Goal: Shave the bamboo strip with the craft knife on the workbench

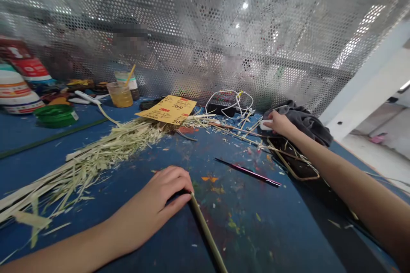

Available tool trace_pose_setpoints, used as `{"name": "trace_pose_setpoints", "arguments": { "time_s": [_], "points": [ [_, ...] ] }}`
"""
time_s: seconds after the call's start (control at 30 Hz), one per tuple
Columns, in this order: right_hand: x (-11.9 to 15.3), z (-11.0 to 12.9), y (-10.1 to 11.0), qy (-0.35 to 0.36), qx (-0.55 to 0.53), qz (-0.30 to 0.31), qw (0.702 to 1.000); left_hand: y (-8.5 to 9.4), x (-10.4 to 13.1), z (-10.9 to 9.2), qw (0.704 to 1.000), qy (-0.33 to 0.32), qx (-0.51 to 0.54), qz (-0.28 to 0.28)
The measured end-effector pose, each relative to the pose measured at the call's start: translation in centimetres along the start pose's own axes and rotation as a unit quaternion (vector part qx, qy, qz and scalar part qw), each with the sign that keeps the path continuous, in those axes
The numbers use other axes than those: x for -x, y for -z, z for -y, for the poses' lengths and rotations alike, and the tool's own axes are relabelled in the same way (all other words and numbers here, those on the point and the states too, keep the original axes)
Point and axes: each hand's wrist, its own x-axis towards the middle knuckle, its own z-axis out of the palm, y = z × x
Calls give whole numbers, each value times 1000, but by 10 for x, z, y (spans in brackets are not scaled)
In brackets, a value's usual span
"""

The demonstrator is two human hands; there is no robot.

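My left hand (171, 190) rests on the blue table with its fingers curled, thumb and forefinger closed on the end of a thin olive-green stick (206, 232). The stick runs toward the front edge of the view. Far to the right, my right hand (281, 123) reaches out and grips a small white object (265, 125), whose kind I cannot make out. A dark crumpled cloth (307, 121) lies just behind that hand. Under the right forearm is a phone (293, 160) with a light rim. Between the hands lies a pair of slim tweezers (250, 172).
Pale shavings and strips (105, 149) spread over the left side, under a yellow sandpaper sheet (173, 108). Behind stand a cup of amber liquid (120, 95), a green tape roll (56, 115) and paint tubs (19, 94). A perforated metal screen (198, 30) closes the back.
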Motion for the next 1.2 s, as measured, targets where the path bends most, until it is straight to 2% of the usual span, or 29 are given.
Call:
{"name": "trace_pose_setpoints", "arguments": {
  "time_s": [0.13,0.43,0.7,0.9,1.2],
  "points": [
    [6,7,3,8,59,-28,998,0,1,2,1000,-4,-4,-4],
    [15,32,-1,104,108,-10,989,-2,1,5,1000,-6,-4,-4],
    [6,27,18,134,113,30,984,0,0,2,1000,-9,-4,-4],
    [1,26,18,135,135,55,980,0,1,2,1000,-9,-7,-2],
    [-4,22,19,187,127,104,968,0,2,2,1000,-21,-9,-7]
  ]
}}
